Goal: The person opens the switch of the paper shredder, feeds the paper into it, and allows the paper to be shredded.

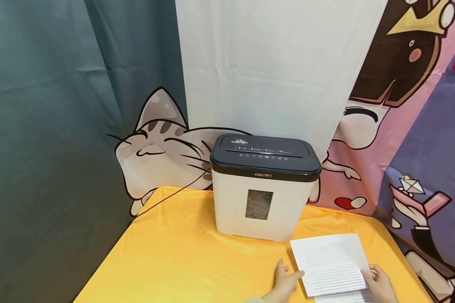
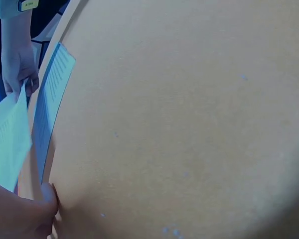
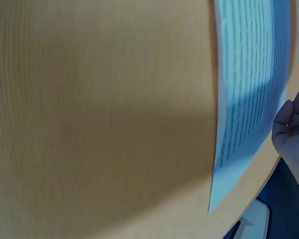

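A printed sheet of paper [image 1: 326,265] is raised at the table's right side, tilted over a second printed sheet [image 1: 346,297] that lies on the table. My right hand [image 1: 382,285] pinches the upper sheet by its right edge; in the right wrist view that hand [image 3: 294,124] has curled fingers with a bit of paper between them. My left hand [image 1: 284,281] is at the opposite edge, fingers spread and thumb tip right at the paper. In the left wrist view the lifted sheet [image 2: 9,142] slants above the lower one [image 2: 52,94], partly hidden by my left hand [image 2: 25,211].
A white paper shredder [image 1: 231,206] with a black slotted lid [image 1: 265,164] stands at the back of the table. A dark cord [image 1: 170,195] runs from it to the left. Yellow cloth [image 1: 167,261] covers the table, and printed curtains [image 1: 258,63] hang behind.
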Available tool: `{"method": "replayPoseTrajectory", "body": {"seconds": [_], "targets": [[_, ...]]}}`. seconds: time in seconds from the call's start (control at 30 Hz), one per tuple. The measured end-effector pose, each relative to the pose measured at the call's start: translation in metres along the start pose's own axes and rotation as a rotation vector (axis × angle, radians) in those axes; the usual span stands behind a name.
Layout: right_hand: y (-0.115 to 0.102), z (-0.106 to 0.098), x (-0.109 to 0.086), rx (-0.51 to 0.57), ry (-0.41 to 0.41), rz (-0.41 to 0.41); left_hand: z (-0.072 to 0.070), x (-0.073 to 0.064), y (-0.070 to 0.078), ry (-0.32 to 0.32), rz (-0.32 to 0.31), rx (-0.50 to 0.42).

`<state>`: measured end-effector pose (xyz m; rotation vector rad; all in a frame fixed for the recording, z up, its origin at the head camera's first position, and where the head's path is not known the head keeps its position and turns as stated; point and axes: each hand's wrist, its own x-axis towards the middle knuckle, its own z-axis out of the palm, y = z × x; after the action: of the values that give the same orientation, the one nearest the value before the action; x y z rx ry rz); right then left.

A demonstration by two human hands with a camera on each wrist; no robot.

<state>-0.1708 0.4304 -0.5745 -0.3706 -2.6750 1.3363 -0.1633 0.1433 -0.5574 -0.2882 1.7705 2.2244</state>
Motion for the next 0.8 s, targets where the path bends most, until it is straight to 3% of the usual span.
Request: {"method": "replayPoseTrajectory", "body": {"seconds": [0.17, 0.37, 0.53, 0.8], "targets": [[-0.007, 0.014, -0.001, 0.105, -0.007, -0.062, -0.002, 0.005, -0.005, 0.011, 0.043, -0.077], [-0.026, 0.028, 0.0, 0.18, -0.056, -0.024, -0.002, 0.014, -0.004, -0.007, 0.084, -0.245], [-0.04, 0.036, 0.0, 0.235, -0.069, -0.045, -0.007, 0.015, -0.002, 0.014, 0.118, -0.224], [-0.051, 0.049, -0.004, 0.463, -0.051, -0.247, -0.014, 0.013, 0.002, 0.088, 0.063, -0.149]]}}
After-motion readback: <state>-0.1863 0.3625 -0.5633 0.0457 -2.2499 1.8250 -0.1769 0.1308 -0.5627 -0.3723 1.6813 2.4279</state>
